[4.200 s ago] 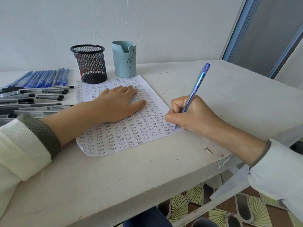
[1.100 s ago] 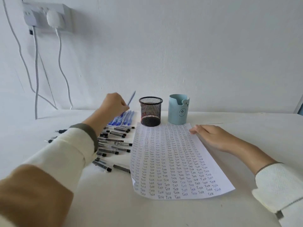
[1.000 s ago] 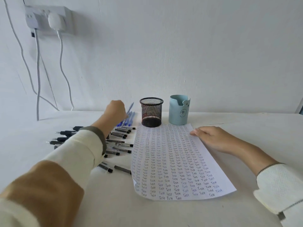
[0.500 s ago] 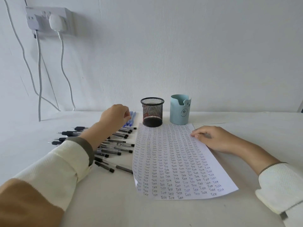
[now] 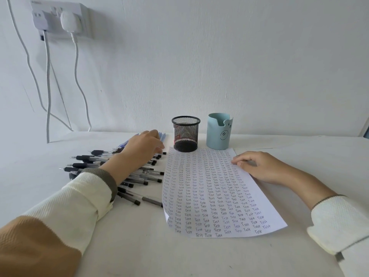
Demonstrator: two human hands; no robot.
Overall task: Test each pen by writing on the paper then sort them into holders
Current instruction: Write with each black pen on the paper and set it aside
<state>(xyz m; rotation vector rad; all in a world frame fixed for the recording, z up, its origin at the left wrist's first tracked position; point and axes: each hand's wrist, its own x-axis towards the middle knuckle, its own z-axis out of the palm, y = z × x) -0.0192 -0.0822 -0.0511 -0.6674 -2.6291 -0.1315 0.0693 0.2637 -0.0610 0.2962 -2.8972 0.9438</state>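
A paper sheet (image 5: 209,192) covered in rows of the word "Test" lies on the white table. Behind it stand a black mesh holder (image 5: 185,134) and a light blue holder (image 5: 218,132) with a face on it. A pile of black pens (image 5: 139,176) lies left of the paper, with a row of blue pens (image 5: 162,135) behind the pile. My left hand (image 5: 142,148) hovers low over the far end of the pens, fingers relaxed, and I see no pen in it. My right hand (image 5: 257,166) rests on the paper's right edge with loosely bent fingers.
A wall socket (image 5: 60,19) with plugs sits high on the left, and its cables (image 5: 48,86) hang down to the table's back left. The white wall runs close behind the holders.
My left hand carried a blue pen down to the row of blue pens and now has slid toward the black pens without it. My right hand stayed on the paper's edge.
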